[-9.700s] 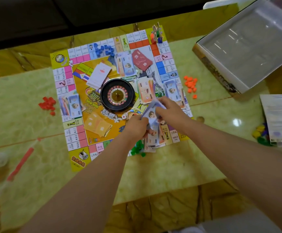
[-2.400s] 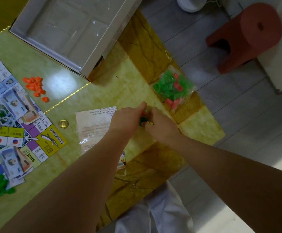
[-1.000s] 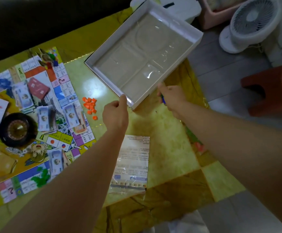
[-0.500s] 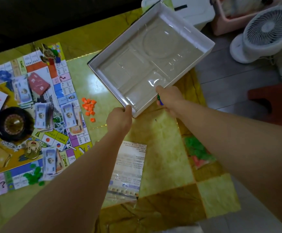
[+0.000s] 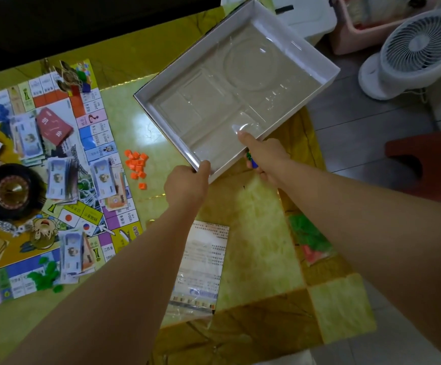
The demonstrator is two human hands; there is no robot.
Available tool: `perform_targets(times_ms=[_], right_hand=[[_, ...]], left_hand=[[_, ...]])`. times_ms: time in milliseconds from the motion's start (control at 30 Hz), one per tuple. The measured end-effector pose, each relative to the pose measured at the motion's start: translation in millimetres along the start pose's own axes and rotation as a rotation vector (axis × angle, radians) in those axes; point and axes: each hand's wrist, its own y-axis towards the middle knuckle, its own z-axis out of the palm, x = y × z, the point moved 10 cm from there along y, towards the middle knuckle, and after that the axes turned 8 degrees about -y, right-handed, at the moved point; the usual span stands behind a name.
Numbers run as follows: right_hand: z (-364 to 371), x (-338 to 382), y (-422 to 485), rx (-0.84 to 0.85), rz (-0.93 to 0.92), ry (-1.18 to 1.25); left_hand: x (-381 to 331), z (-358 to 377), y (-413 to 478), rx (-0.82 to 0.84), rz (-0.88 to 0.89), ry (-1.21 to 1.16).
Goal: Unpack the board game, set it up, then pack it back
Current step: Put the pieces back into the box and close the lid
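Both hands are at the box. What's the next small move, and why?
Probably tip the right hand over the rim and release the small green and blue pieces it holds into the box: its near compartment looks empty, and the left hand grips the near corner, steadying it.

floor (image 5: 359, 154): grey tiles, right side
table (image 5: 261, 233): green-yellow marble pattern, glossy
fan (image 5: 419, 46): white, on floor, top right
stool (image 5: 430, 159): red, right edge
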Motion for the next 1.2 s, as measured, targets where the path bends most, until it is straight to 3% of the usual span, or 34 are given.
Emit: perform_targets(times_ms=[167,500,633,733,1067,1200], right_hand=[[-2.0,6.6,-6.7,-0.072,-0.061,0.01],[0.7,-14.5,-67.1,-0.194,-0.173,-0.046],[4.3,-43.4,-97.5,-0.233,-0.192,-0.024],[7.1,-73.0,-124.2,-0.253,-0.187,-0.011],[30.8,-168.4,-186.4,-0.318,-0.093,0.022],[34.4,-178.1,-189.1,-0.365,-0.115,0.033]], left_hand=[[-9.7,-14.2,-16.9,-0.086,0.088,0.018],[24.6,-27.6,-69.3,0.102,0.16,-0.062],[59.3,-22.2,-96.3,0.243,0.107,-0.293],[80.3,-32.3,-118.6,0.241,0.12,-0.397],[169.6,-64.9,-156.3,-0.003,0.24,-0.174],[207.2,-54.0,-153.3,-0.05,0.07,0.039]])
